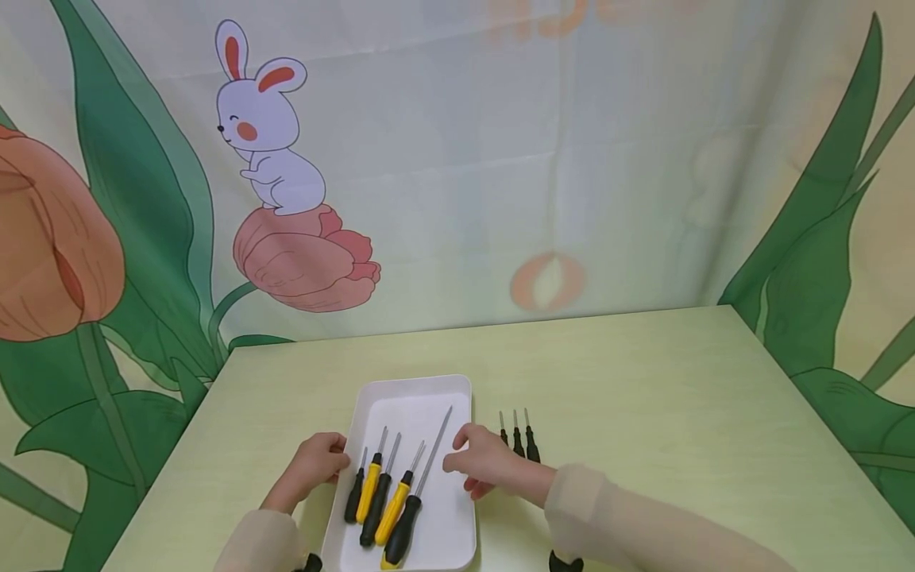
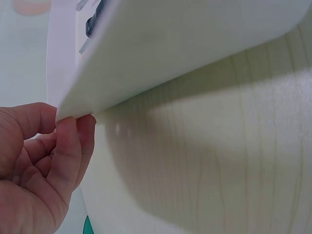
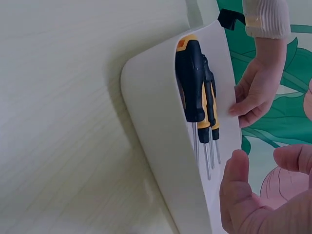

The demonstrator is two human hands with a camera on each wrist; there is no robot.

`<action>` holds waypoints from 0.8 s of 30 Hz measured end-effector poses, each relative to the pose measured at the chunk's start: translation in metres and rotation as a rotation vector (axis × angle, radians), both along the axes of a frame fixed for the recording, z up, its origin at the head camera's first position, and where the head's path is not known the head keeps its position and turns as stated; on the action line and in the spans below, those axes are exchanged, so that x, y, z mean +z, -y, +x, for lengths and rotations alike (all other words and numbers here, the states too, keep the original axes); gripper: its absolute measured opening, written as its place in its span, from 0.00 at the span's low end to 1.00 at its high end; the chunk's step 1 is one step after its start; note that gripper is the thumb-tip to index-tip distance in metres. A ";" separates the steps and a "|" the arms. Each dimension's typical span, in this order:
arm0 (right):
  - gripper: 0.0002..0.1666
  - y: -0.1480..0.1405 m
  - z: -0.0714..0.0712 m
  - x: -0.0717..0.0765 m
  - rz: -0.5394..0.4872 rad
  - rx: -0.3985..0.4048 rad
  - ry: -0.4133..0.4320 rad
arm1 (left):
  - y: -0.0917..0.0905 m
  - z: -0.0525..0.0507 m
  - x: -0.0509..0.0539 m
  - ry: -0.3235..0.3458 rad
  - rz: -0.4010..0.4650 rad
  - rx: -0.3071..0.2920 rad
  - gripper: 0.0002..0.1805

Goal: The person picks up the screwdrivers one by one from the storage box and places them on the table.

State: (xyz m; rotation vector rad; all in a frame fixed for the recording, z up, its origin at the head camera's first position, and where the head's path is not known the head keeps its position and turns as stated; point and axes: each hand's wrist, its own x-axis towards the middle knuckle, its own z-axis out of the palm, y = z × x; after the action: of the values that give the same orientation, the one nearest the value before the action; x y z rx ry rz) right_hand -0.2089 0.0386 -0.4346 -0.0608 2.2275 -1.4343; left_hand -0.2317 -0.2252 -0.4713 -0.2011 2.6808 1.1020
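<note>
A white tray [image 1: 449, 516] lies on the table with several screwdrivers inside, side by side and tips pointing away from me. Some have plain black handles, like the short one [image 1: 353, 500] at the left; others are yellow and black, like this screwdriver [image 1: 392, 515]. The longest screwdriver [image 1: 404, 528] is rightmost. My left hand [image 2: 41, 161] pinches the tray's left rim between thumb and fingers. Over the tray's right edge hovers my right hand [image 1: 493, 462], thumb and fingers apart, holding nothing. In the right wrist view its fingers [image 3: 238, 187] are loosely bent beside the tray.
Three small black screwdrivers [image 1: 530, 445] lie in a row on the table right of the tray, partly hidden by my right forearm. The pale wooden table [image 1: 643, 381] extends to a printed curtain [image 1: 443, 199] with a rabbit and tulips at its back edge.
</note>
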 end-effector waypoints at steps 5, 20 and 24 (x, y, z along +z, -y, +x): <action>0.17 0.011 0.006 0.003 -0.012 0.023 0.019 | 0.001 0.000 -0.001 0.000 0.002 0.001 0.12; 0.14 0.034 0.019 -0.005 -0.005 0.028 0.075 | 0.000 0.000 -0.001 -0.009 0.008 0.003 0.12; 0.14 0.040 0.022 -0.008 0.014 0.010 0.094 | 0.001 0.000 -0.002 -0.014 0.006 0.003 0.12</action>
State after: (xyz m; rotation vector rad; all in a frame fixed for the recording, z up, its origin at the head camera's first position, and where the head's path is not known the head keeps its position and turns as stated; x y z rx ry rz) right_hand -0.1866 -0.0010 -0.4426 -0.0002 2.1575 -1.3871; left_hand -0.2315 -0.2258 -0.4730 -0.1969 2.6899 1.1162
